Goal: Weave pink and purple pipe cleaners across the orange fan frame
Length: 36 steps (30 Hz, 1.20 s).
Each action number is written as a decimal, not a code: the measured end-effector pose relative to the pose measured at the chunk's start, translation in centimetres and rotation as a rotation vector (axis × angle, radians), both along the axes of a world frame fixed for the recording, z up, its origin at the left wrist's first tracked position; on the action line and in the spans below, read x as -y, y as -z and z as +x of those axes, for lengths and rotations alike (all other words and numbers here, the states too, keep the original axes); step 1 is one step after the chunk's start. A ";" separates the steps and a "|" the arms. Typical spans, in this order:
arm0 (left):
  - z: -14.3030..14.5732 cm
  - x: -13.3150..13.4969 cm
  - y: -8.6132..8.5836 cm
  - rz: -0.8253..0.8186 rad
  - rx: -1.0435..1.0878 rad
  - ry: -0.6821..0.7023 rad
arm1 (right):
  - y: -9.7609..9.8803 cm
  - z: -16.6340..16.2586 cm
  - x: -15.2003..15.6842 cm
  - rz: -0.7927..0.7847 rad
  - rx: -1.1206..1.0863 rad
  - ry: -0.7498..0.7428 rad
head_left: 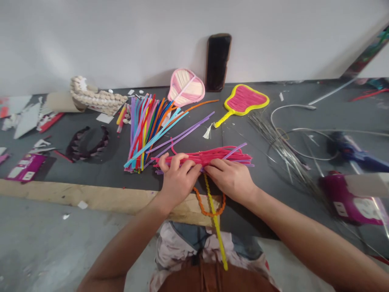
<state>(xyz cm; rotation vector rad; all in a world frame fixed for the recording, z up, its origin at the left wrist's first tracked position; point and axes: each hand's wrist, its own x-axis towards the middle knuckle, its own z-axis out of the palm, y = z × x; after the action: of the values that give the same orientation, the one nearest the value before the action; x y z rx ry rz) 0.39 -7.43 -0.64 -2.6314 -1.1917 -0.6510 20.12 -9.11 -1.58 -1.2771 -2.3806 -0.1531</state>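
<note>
A bundle of pink and purple pipe cleaners (217,153) lies crosswise over the dark tabletop. My left hand (179,178) is closed on its near side, thumb and fingers meeting close to the middle. Right beside it, my right hand (229,178) pinches the same spot, so the exact grip is hidden under the fingers. From between the hands a yellow twisted pipe cleaner (216,223) runs down past the table edge toward my lap. An orange twisted loop (206,213) hangs around it below my hands.
Behind the left hand lies a pile of multicoloured pipe cleaners (142,138). Further back are a pink-and-yellow fan (247,99), a pale pink fan (187,89) and a phone (218,61) against the wall. A dark headband (86,152) is left; metal wires (279,142) and a blue glue gun (358,152) right.
</note>
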 end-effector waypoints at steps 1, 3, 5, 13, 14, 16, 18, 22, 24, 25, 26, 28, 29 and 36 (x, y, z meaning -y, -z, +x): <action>0.1 0.0 0.0 -0.004 0.002 -0.011 | 0.1 -0.1 0.0 0.008 0.003 0.009; 0.2 0.0 -0.1 -0.003 0.010 -0.018 | 0.2 -0.2 0.0 0.023 -0.004 0.019; 0.3 0.0 -0.1 -0.009 0.016 -0.016 | 0.3 -0.3 0.0 0.029 -0.020 0.029; 0.5 -0.1 -0.2 -0.055 0.015 -0.016 | 0.4 -0.6 0.1 0.003 -0.045 0.101; 0.6 -0.1 -0.2 -0.057 0.010 -0.018 | 0.4 -0.6 0.0 -0.001 -0.043 0.109; 0.7 -0.1 -0.2 -0.061 0.002 -0.028 | 0.5 -0.5 0.0 -0.008 -0.041 0.116; 0.8 -0.1 -0.2 -0.062 0.000 -0.037 | 0.6 -0.5 -0.1 -0.010 -0.046 0.112; 1.0 0.0 -0.2 -0.064 0.007 -0.046 | 0.6 -0.3 -0.2 -0.007 -0.064 0.086; 1.0 0.0 -0.2 -0.065 0.013 -0.054 | 0.6 -0.3 -0.2 -0.008 -0.071 0.079; 1.0 0.0 -0.2 -0.068 0.015 -0.058 | 0.6 -0.3 -0.3 -0.010 -0.073 0.079; 1.0 0.0 -0.2 -0.071 0.015 -0.060 | 0.6 -0.4 -0.3 -0.011 -0.073 0.080; 1.1 0.0 -0.2 -0.075 0.015 -0.062 | 0.6 -0.5 -0.3 -0.013 -0.074 0.090; 1.1 0.1 -0.2 -0.074 0.016 -0.062 | 0.6 -0.6 -0.3 -0.015 -0.075 0.097; 1.2 0.1 -0.2 -0.053 0.018 -0.055 | 0.8 -0.6 -0.3 -0.045 -0.089 0.123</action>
<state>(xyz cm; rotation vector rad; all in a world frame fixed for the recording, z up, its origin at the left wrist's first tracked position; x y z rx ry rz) 1.55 -7.49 -0.44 -2.6309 -1.2987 -0.6433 19.57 -8.77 -2.38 -1.4225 -2.2432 -0.0781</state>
